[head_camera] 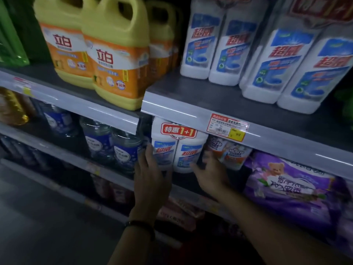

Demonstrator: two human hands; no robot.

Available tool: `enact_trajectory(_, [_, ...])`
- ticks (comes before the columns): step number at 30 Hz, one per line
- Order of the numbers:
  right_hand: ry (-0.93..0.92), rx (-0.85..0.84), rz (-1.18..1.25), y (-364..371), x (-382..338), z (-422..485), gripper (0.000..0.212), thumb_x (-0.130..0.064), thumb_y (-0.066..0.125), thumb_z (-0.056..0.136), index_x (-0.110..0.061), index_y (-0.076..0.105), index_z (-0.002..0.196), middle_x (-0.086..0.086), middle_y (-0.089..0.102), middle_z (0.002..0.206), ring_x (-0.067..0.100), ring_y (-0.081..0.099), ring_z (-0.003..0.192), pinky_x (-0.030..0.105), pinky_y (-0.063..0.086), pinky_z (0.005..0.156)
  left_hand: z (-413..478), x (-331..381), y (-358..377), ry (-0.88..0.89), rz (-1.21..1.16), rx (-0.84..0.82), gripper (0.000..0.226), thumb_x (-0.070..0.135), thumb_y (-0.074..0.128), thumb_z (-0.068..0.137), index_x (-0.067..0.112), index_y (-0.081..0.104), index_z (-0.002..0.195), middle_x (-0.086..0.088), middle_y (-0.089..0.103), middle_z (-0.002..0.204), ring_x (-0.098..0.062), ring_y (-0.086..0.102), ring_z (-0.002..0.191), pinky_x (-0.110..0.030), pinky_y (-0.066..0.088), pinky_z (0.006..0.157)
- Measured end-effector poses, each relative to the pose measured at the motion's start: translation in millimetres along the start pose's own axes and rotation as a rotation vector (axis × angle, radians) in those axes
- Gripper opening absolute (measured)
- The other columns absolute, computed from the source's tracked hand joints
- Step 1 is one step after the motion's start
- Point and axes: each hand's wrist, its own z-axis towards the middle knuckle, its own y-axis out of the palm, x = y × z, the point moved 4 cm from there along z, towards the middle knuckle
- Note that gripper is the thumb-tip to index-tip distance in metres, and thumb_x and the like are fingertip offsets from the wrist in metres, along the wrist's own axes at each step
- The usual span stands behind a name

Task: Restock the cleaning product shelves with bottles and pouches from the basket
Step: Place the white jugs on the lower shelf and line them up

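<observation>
On the lower shelf [191, 188], directly under the price rail, stands a twin pack of white bottles [178, 148] joined by a red "1+1" band. My left hand [150, 180] presses against the pack's left side, fingers [148, 152] extended along the bottle wall. My right hand [211, 174] is at its right side, thumb at the front of the right bottle and the other fingers reaching behind it (their tips are hidden, so I cannot tell how firmly they close). Between them the two hands hold the pack; whether its base rests on the shelf is unclear.

Just right of the pack stands a white bottle with an orange label [229, 152], touching my right fingers. Further right lies a purple pouch [290, 186] with a bear print. To the left stand clear bottles with blue labels [107, 144].

Above, the upper shelf [200, 96] carries white bottles of the same brand [267, 54] and yellow jugs [116, 54]. A price tag [228, 127] hangs on its rail. My left wrist wears a dark bracelet [141, 225].
</observation>
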Motion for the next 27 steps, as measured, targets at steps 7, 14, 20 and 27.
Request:
enact_trajectory(7, [-0.021,0.013,0.312,22.7,6.0,13.2,0.035,-0.029,0.075,0.099,-0.023,0.059,0.13,-0.007,0.072,0.127,0.014,0.069,0.115,0.023,0.054,0.084,22.2,-28.2,22.9,-0.002,-0.424,-0.108,0.099,0.013,0.084,0.091,0.016,0.021,0.167,-0.003,0.048,0.159,-0.022,0.052,0.147,-0.054,0.055,0.111])
enact_trajectory(14, [-0.003,0.019,0.429,26.0,6.6,15.7,0.025,-0.037,0.064,0.105,-0.029,0.056,0.127,-0.005,0.071,0.128,0.016,0.069,0.115,0.04,0.056,0.099,27.5,-29.8,25.6,0.024,-0.434,-0.066,0.085,0.02,0.083,0.089,0.02,0.037,0.159,-0.002,0.053,0.149,-0.025,0.054,0.141,-0.059,0.054,0.108])
enact_trajectory(20, [0.027,0.088,0.566,18.5,19.3,-3.8,0.024,-0.039,0.061,0.107,-0.026,0.06,0.128,-0.005,0.078,0.113,0.01,0.079,0.09,0.041,0.065,0.083,11.6,-11.2,5.4,-0.038,-0.676,-0.13,0.061,0.031,0.08,0.093,0.023,0.047,0.143,-0.01,0.064,0.138,-0.029,0.072,0.122,-0.058,0.064,0.091])
enact_trajectory(27, [0.085,0.039,0.636,0.8,33.9,-45.4,0.018,-0.032,0.064,0.106,-0.026,0.064,0.124,0.0,0.08,0.11,0.019,0.08,0.093,0.046,0.065,0.084,-26.8,7.1,-8.1,-0.182,-0.805,-0.317,0.049,-0.009,0.072,0.094,0.009,0.041,0.127,-0.011,0.069,0.126,-0.019,0.076,0.108,-0.035,0.066,0.079])
